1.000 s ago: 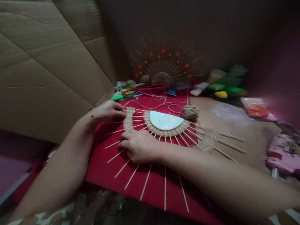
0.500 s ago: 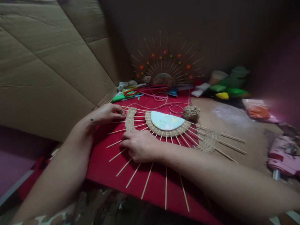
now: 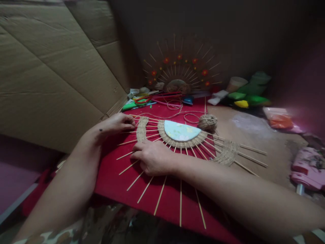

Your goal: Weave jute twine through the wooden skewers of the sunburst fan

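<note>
Slightly outward from the woven band (image 3: 142, 129) since a second ago, the left hand (image 3: 116, 123) has its thumb and fingers near each other; whether they grip twine, I cannot tell. The right hand (image 3: 155, 158) bends over the band's near end, its grip hidden. The stick fan (image 3: 181, 131) lies across the red surface (image 3: 109, 181).

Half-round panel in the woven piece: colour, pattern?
The half-round panel is pale blue with yellowish patches; head view.
</note>
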The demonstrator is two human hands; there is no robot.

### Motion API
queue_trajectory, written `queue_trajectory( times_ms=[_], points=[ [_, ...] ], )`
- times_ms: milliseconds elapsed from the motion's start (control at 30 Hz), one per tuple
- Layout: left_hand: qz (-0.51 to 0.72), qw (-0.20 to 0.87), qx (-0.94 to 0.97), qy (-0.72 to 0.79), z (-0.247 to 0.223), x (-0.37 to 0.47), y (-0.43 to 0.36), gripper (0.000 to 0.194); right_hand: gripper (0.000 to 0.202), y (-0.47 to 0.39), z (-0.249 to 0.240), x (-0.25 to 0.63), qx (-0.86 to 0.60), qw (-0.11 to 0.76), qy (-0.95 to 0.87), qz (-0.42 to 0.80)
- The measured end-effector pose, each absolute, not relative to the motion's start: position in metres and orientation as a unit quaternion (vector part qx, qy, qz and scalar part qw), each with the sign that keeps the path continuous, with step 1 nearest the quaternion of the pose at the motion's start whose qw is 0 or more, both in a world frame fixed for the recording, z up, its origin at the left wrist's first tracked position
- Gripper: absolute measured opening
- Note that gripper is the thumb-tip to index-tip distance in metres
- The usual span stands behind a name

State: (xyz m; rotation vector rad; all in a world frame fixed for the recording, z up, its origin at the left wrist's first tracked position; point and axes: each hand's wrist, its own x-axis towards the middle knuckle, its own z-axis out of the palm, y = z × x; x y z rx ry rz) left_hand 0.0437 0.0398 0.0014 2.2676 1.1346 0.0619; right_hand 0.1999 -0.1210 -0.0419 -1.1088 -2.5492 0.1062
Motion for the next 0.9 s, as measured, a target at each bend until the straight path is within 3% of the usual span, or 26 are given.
queue_trajectory(
  times_ms=[300,900],
  points=[
    [0.025,0.247,0.871,0.424,0.001,0.043,0.042,0.023,0.028,-0.121,-0.041,0.2,-0.391,0.175,-0.903,0.044],
    [0.011,0.289,0.885,0.364,-0.009,0.035,0.057,0.032,0.03,-0.118,-0.034,0.202,-0.397,0.159,-0.899,0.091]
  ],
)
